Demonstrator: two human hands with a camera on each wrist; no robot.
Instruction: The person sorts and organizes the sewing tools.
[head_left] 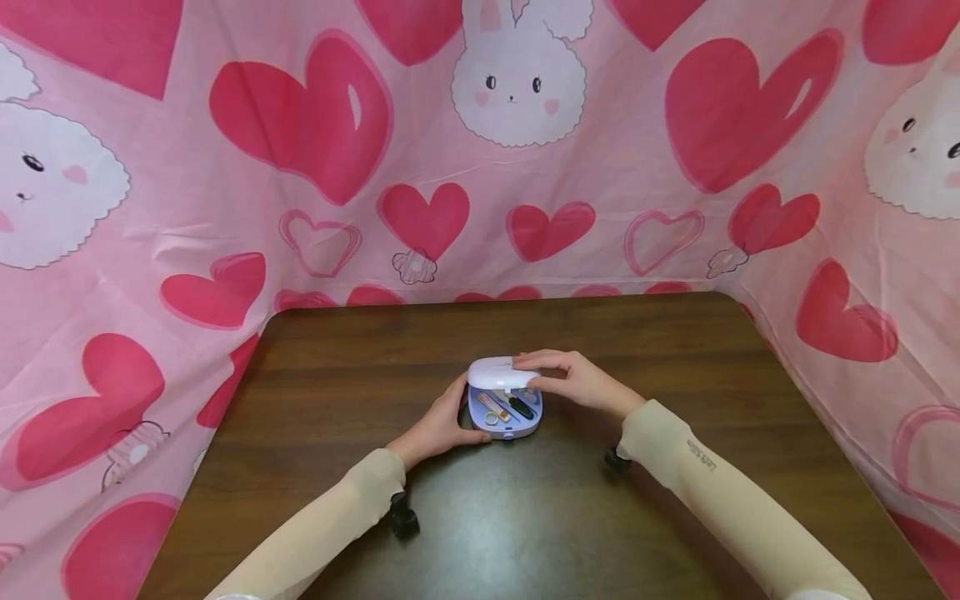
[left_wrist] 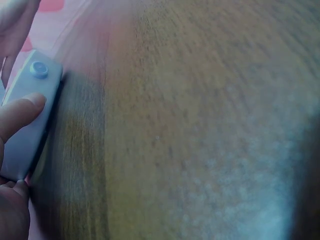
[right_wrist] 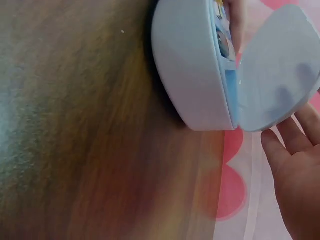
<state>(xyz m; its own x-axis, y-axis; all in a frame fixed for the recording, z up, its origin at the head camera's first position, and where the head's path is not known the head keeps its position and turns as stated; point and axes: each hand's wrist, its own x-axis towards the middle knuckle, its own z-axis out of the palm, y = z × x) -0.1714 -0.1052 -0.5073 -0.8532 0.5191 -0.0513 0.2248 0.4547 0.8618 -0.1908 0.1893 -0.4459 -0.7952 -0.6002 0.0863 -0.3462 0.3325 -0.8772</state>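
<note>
A small pale lavender case (head_left: 508,432) sits on the wooden table with its hinged lid (head_left: 495,372) partly raised. My left hand (head_left: 442,421) holds the case's left side; in the left wrist view its thumb (left_wrist: 25,112) lies on the front wall below a round button (left_wrist: 39,70). My right hand (head_left: 581,382) holds the lid by its right part, fingers over the top and thumb at the front edge; the right wrist view shows the lid (right_wrist: 275,75) tilted away from the base (right_wrist: 190,65). Inside lie a small ring (head_left: 491,418), a slim pinkish piece (head_left: 493,407) and a dark oblong piece (head_left: 521,407).
The dark brown table (head_left: 345,358) extends around the case on all sides. Pink cloth (head_left: 487,175) printed with hearts and rabbits hangs behind it and on both sides. A black wrist device (head_left: 403,517) hangs under the left sleeve, another (head_left: 617,460) under the right.
</note>
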